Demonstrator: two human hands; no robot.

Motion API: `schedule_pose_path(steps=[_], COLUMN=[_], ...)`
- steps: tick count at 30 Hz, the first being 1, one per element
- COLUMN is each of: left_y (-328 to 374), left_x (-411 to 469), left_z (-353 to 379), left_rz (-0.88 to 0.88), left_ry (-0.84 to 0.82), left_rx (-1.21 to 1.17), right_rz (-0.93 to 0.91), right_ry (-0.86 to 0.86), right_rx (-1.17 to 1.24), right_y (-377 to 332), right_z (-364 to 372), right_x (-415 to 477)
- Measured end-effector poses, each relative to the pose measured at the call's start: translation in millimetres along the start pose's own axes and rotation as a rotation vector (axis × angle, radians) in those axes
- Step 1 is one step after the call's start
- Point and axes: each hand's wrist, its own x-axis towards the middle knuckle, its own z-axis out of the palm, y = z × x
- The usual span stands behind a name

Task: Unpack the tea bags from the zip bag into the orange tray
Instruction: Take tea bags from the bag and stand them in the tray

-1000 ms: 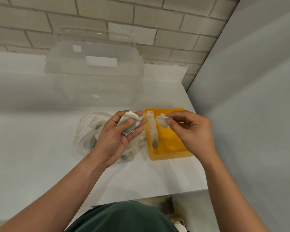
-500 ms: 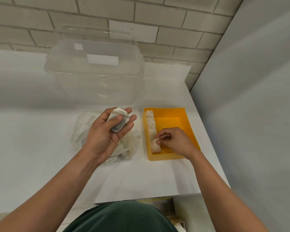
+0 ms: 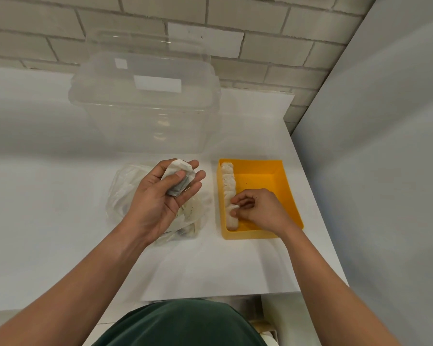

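The orange tray sits on the white table right of centre, with a row of tea bags lined up along its left wall. My right hand is inside the tray's near part and pinches a tea bag at the near end of that row. My left hand is raised palm up over the clear zip bag and holds a small stack of tea bags under its thumb. The zip bag lies crumpled on the table with more tea bags inside, partly hidden by the left hand.
A large clear plastic storage box with a lid stands behind the zip bag near the brick wall. A grey partition rises just right of the tray. The table's front edge runs close to my body.
My right hand carried one tea bag from in front of my left hand down into the tray and now sets it at the near end of the row. The left hand kept its stack.
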Motion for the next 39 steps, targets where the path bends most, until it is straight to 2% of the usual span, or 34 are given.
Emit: schedule_pose_path(steps=[12,19,22,24,26,30,34,39], left_y=[-1,-3,-2,-2,-3,-6,-9,-10], left_x=[3,2,2,2,2,-2,-6,-8], left_z=[-1,1,1,1,1,4,8,8], left_rz=[-0.031,-0.129,-0.139,-0.145,-0.149,-0.132,-0.136,-0.151], left_ry=[0.007,0.039,0.032,0.028,0.020,0.001,-0.051,-0.088], left_rx=[0.023,0.025,0.026,0.048,0.109,0.254,0.335,0.314], right_rz=[-0.057,-0.083,-0.082,-0.093,-0.114,-0.191,-0.180,-0.167], right_ry=[0.075,0.087,0.159,0.245,0.301,0.272,0.235,0.210], right_rx=[-0.036,-0.103,-0.079,-0.040,0.101,0.443,0.463,0.389], right_y=[-1,-4,-5,-10,-24,-68,-91,-93], right_z=[5,6,-1,-7,-9,-6,-4,-7], right_x=[2,-1,-7,-13,-22,-39,-39,-37])
